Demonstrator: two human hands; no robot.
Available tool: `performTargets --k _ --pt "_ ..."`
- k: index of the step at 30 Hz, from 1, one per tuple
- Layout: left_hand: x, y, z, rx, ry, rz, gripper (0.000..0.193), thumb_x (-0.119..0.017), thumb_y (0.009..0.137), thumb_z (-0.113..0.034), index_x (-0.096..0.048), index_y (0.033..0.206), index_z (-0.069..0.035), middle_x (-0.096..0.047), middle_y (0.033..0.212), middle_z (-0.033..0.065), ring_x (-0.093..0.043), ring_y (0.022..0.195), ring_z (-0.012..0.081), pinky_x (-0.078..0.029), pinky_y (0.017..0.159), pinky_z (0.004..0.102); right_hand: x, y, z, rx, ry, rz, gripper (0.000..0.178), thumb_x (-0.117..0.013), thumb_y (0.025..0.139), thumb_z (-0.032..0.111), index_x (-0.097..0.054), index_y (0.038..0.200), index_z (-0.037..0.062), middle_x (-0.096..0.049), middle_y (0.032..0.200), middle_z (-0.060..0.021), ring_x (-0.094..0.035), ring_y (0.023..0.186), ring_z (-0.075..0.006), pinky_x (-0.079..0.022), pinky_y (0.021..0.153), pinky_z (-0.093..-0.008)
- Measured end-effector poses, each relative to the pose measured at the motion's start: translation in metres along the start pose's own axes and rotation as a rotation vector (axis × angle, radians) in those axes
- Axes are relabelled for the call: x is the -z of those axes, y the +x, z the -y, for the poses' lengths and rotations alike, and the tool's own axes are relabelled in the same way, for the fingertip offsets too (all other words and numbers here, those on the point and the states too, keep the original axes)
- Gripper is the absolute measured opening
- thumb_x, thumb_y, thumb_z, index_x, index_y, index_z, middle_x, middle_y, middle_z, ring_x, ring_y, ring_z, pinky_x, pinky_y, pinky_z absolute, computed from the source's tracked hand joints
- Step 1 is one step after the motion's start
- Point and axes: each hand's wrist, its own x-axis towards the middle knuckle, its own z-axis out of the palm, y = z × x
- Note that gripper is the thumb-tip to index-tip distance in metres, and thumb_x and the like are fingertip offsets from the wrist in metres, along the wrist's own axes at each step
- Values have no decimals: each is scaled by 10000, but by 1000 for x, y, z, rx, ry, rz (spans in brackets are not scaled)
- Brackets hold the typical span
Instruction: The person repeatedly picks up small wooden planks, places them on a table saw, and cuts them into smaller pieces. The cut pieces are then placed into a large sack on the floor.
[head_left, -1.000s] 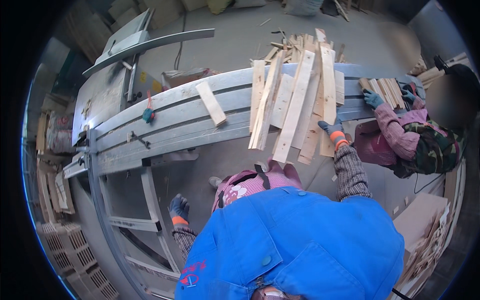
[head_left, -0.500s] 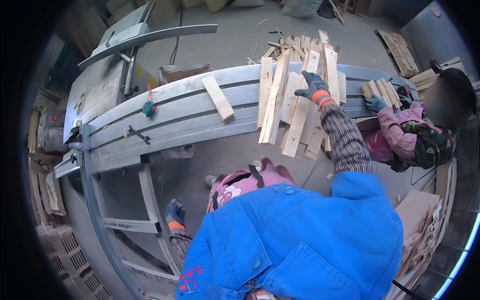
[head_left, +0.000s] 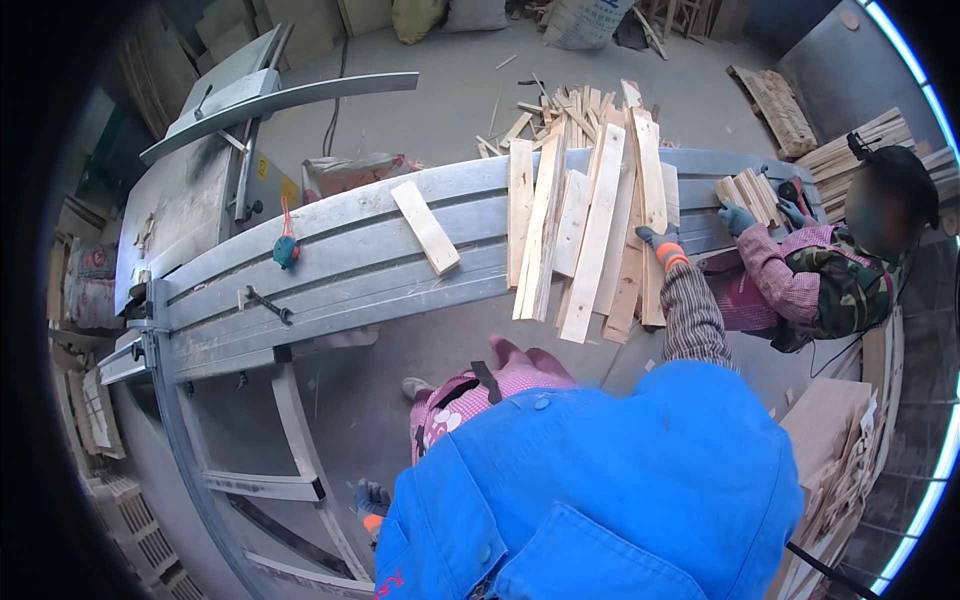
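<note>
My right hand [head_left: 661, 240], in a grey glove with an orange cuff, is closed on the near end of a pale wooden strip [head_left: 648, 170] at the right of a loose row of strips. Beside it, more wooden strips [head_left: 592, 235] lie side by side across the grey metal bench [head_left: 340, 225], some overlapping and jutting past its near edge. My left hand [head_left: 371, 497], gloved the same way, hangs low by the bench's leg frame. Its fingers are curled and I see nothing in them; my blue jacket hides the forearm.
A short board [head_left: 425, 227], a teal tape measure [head_left: 286, 250] and a wrench [head_left: 268, 306] lie on the bench. A co-worker [head_left: 820, 250] at the right handles short wooden pieces [head_left: 750, 198]. Scrap wood [head_left: 570, 115] is heaped beyond the bench.
My right hand has moved nearer to me, from on top of the strips to the end of the right-hand one. The left hand shows lower in the view. The view has shifted slightly.
</note>
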Motion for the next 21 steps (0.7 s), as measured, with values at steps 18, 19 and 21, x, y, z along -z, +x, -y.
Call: performTargets --k 18,19,21 --pt "-123 30 -165 -301 89 272 113 -691 917 -174 -625 966 -98 -543 756 -35 -493 625 48 -387 507 182 43 -174 277 227 1935 1221 640 -660 896 510 -495 1321 60 -587 883 -65 -546 713 -148 -490 684 -298" --pt "-129 32 -176 -330 83 288 140 -690 918 -178 -636 1002 -80 -548 769 -27 -498 627 49 -393 510 184 36 -197 302 236 1982 1291 659 -661 895 511 -484 1336 54 -585 892 -64 -542 721 -146 -489 693 -296" --pt "-144 26 -199 -355 164 226 213 -693 917 -181 -639 1081 -57 -566 802 -10 -527 652 56 -417 526 182 21 -238 352 254 2062 1448 696 -662 895 514 -461 1366 42 -581 909 -64 -535 736 -141 -486 713 -292"
